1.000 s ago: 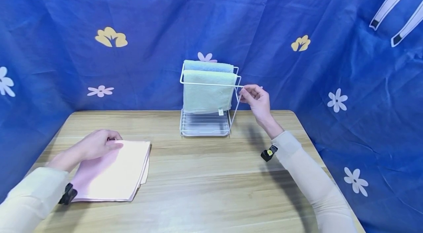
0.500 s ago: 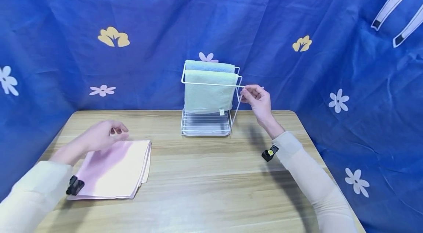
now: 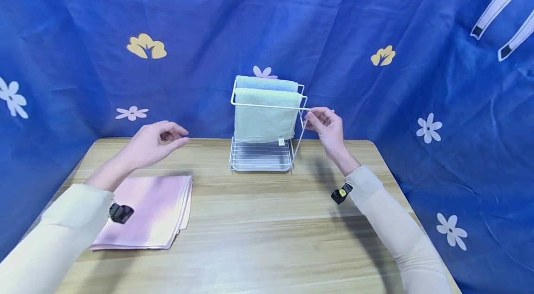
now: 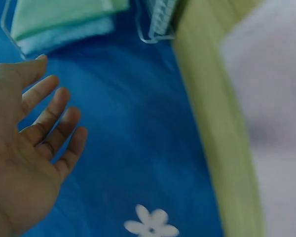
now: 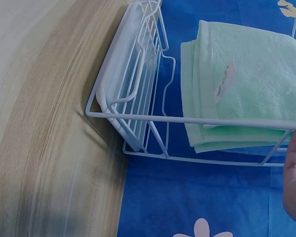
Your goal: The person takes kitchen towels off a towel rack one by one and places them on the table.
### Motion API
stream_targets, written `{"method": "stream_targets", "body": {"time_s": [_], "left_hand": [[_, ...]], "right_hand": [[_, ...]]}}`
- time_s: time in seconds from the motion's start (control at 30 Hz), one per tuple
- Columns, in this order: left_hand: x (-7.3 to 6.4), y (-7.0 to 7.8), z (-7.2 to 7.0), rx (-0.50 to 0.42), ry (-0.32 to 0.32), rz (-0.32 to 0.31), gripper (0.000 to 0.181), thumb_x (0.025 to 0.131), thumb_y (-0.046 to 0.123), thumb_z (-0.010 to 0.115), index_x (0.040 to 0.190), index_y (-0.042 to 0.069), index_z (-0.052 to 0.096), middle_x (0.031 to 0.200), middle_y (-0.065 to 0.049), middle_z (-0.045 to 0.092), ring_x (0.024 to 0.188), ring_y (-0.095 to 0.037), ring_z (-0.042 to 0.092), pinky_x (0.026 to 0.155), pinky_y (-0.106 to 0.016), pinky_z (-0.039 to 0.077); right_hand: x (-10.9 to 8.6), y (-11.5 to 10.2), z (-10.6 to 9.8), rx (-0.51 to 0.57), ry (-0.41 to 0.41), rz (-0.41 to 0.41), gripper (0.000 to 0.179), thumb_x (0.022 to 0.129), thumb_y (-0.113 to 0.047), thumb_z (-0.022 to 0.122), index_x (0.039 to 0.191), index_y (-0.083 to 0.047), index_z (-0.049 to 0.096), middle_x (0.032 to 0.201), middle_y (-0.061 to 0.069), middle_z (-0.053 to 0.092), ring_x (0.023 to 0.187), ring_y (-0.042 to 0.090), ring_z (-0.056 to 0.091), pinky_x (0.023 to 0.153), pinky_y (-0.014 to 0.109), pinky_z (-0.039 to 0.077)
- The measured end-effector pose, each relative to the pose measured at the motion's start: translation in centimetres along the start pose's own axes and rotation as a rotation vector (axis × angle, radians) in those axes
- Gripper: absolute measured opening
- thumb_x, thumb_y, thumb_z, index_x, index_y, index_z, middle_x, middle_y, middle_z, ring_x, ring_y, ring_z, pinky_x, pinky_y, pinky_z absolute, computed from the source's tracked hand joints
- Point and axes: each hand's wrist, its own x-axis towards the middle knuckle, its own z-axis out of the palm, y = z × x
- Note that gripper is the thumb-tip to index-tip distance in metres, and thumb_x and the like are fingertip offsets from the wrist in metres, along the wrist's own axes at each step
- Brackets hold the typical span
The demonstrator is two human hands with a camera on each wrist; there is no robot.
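A white wire rack (image 3: 297, 146) stands at the back of the table, with a folded pale green towel (image 3: 263, 123) and a light blue towel (image 3: 267, 83) hanging over its upper bars. My right hand (image 3: 330, 131) pinches the rack's front bar at its right end. In the right wrist view the fingers (image 5: 292, 160) touch that bar, partly out of frame. My left hand (image 3: 155, 144) is raised in the air left of the rack, holding nothing, its fingers loosely bent. Below it a folded pink towel (image 3: 154, 206) lies flat on the table.
The wooden table (image 3: 250, 220) has rounded far corners. Behind and beside it hangs a blue curtain (image 3: 200, 43) printed with flowers and animal legs. A pale tray (image 3: 260, 167) sits in the rack's base.
My left hand has lifted off the pink towel and moved up and right, toward the rack. My right hand keeps its pinch on the rack's bar, and the rack stays put.
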Motion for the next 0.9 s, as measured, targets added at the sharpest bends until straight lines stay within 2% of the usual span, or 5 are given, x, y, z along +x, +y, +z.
{"method": "stream_targets", "body": {"time_s": [0.2,0.47,0.57,0.73,0.9], "left_hand": [[2.4,3.4,0.2,-0.039,-0.012,-0.005,0.017,0.1,0.024,0.074,0.113,0.014,0.078,0.096,-0.001,0.075,0.089,-0.012,0.065,0.083,-0.021,0.05],[5.3,7.7,0.2,-0.087,0.003,0.065,0.022,0.099,0.024,0.074,0.117,0.011,0.076,0.103,-0.007,0.075,0.097,-0.023,0.067,0.09,-0.039,0.051],[6.5,8.8,0.0,-0.111,0.023,0.074,0.025,0.099,0.022,0.074,0.119,0.008,0.075,0.108,-0.011,0.075,0.102,-0.026,0.067,0.093,-0.043,0.051],[8.3,10.4,-0.3,-0.118,0.063,0.113,0.026,0.1,0.021,0.073,0.12,0.004,0.073,0.11,-0.014,0.075,0.104,-0.029,0.068,0.094,-0.045,0.051],[9.8,12.0,-0.2,-0.13,0.054,0.144,0.028,0.102,0.024,0.07,0.121,0.004,0.073,0.115,-0.015,0.074,0.107,-0.031,0.068,0.097,-0.047,0.051]], "right_hand": [[-0.1,0.0,-0.1,0.002,0.005,0.007,0.012,0.1,0.006,0.065,0.11,0.011,0.065,0.084,-0.006,0.076,0.076,0.008,0.074,0.075,0.026,0.064],[0.0,0.0,-0.2,-0.002,-0.003,-0.003,0.009,0.1,0.006,0.065,0.106,0.001,0.069,0.085,-0.006,0.076,0.076,0.009,0.074,0.075,0.026,0.064],[0.0,0.0,-0.1,-0.007,-0.007,0.0,0.011,0.1,0.005,0.065,0.104,-0.004,0.07,0.085,-0.006,0.076,0.077,0.008,0.074,0.075,0.026,0.064],[0.0,0.0,-0.1,0.0,-0.004,0.008,0.009,0.1,0.005,0.065,0.105,-0.001,0.07,0.085,-0.006,0.076,0.076,0.01,0.074,0.075,0.026,0.064],[-0.1,-0.1,0.0,0.005,-0.001,0.016,0.012,0.1,0.005,0.065,0.103,-0.005,0.071,0.085,-0.005,0.076,0.077,0.011,0.074,0.075,0.026,0.064]]}}
